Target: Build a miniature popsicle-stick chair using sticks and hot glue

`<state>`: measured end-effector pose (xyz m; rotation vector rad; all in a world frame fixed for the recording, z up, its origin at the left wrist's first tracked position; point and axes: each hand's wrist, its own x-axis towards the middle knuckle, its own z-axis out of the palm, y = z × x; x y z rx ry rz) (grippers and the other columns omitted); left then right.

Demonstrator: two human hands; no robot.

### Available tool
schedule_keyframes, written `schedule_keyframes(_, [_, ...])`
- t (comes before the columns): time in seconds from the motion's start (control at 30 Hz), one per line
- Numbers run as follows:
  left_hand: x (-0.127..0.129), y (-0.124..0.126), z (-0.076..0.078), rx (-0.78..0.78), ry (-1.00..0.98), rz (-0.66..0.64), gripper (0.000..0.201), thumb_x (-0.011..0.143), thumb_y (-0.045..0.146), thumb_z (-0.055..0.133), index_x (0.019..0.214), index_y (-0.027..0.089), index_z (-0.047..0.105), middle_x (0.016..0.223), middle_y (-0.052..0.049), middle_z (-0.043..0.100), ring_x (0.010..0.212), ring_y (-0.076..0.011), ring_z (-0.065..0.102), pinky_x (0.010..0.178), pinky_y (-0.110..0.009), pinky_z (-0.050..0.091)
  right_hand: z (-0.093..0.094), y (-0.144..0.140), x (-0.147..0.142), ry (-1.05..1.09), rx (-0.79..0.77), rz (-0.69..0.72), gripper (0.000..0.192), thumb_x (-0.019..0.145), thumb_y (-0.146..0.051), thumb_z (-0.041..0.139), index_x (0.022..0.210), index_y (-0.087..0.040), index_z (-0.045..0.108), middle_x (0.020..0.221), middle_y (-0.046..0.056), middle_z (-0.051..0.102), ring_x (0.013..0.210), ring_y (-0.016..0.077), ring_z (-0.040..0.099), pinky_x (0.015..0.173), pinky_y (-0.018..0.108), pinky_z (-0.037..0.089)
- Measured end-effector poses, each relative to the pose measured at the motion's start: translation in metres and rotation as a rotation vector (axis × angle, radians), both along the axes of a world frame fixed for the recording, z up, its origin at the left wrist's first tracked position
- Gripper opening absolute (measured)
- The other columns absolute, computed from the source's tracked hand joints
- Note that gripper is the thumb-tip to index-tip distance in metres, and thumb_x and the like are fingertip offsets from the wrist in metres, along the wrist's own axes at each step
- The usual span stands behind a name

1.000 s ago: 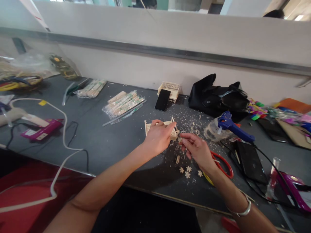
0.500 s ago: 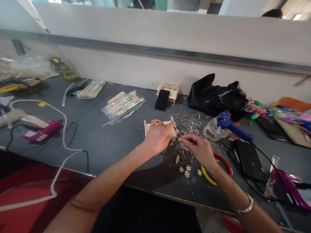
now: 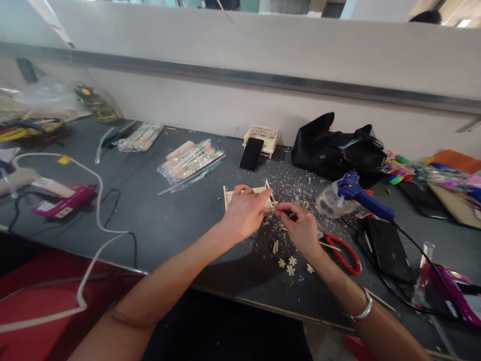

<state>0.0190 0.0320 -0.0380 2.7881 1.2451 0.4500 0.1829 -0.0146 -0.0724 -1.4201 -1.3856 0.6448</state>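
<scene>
Gripping the small stick frame (image 3: 251, 196) on the worktop (image 3: 169, 220), left hand (image 3: 244, 213) steadies it; right hand (image 3: 298, 228) pinches at its right end, fingertips closed, contents unclear.

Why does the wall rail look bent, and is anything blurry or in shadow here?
Head view: the wide lens bows the wall rail and stretches the edges. The middle is sharp: left hand, right hand, small wooden frame. Lighting is soft and even; a dim shadow lies under the forearms on the dark table. The plastic bags far left look hazy.
</scene>
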Motion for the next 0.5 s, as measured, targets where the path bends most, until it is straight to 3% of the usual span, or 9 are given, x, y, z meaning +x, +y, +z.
schedule_keyframes(0.33, [0.0001,-0.0007,0.0004,-0.007,0.009,0.006,0.053,0.079,0.005,0.050,0.131,0.015,0.053,0.090,-0.008,0.076,0.091,-0.0254,0.068,0.095,-0.041,0.038,-0.0007,-0.0016,-0.0054,0.057,-0.037,-0.032,0.017,0.072,-0.038,0.066,0.075,-0.022,0.070,0.075,0.003,0.073,0.063,0.0168,0.060,0.061,0.030,0.049])
schedule_keyframes(0.5, [-0.0004,-0.0009,0.0008,-0.012,-0.005,-0.001,0.053,0.080,0.005,0.051,0.132,0.015,0.053,0.092,-0.009,0.076,0.091,-0.0255,0.068,0.095,-0.042,0.038,0.0049,-0.0037,-0.0017,0.155,-0.080,-0.007,0.013,0.069,-0.035,0.064,0.069,-0.022,0.064,0.074,0.002,0.071,0.059,0.0145,0.058,0.051,0.025,0.044])
